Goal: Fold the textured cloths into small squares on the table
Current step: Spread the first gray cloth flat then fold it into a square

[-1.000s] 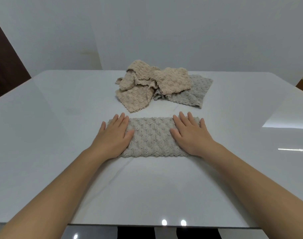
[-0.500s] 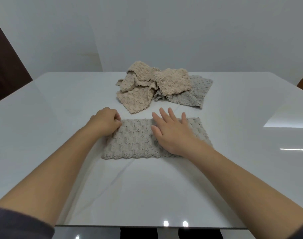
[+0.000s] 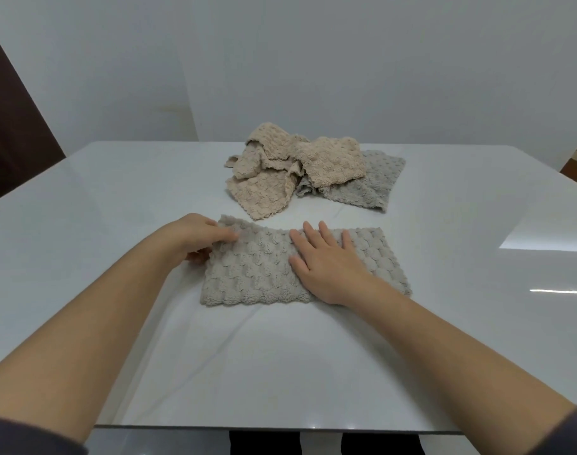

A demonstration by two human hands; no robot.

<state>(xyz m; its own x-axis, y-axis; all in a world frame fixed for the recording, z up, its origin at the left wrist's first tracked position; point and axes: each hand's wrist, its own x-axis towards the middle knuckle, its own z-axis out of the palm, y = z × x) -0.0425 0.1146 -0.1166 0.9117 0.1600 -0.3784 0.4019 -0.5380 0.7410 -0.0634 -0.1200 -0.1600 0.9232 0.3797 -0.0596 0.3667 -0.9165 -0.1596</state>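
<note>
A grey textured cloth (image 3: 254, 274), folded into a long strip, lies on the white table (image 3: 116, 198) in front of me. My left hand (image 3: 195, 238) pinches the strip's left end, which is lifted slightly off the table. My right hand (image 3: 326, 264) lies flat, fingers spread, on the strip right of its middle. Farther back sits a loose heap of beige textured cloths (image 3: 280, 169) resting partly on another grey cloth (image 3: 372, 185).
The table's glossy near edge (image 3: 274, 428) runs across the bottom of the view. A pale wall stands behind the table. Dark brown furniture (image 3: 14, 126) shows at the far left.
My left hand went from flat on the cloth to gripping and lifting its left end. My right hand slid left toward the strip's middle.
</note>
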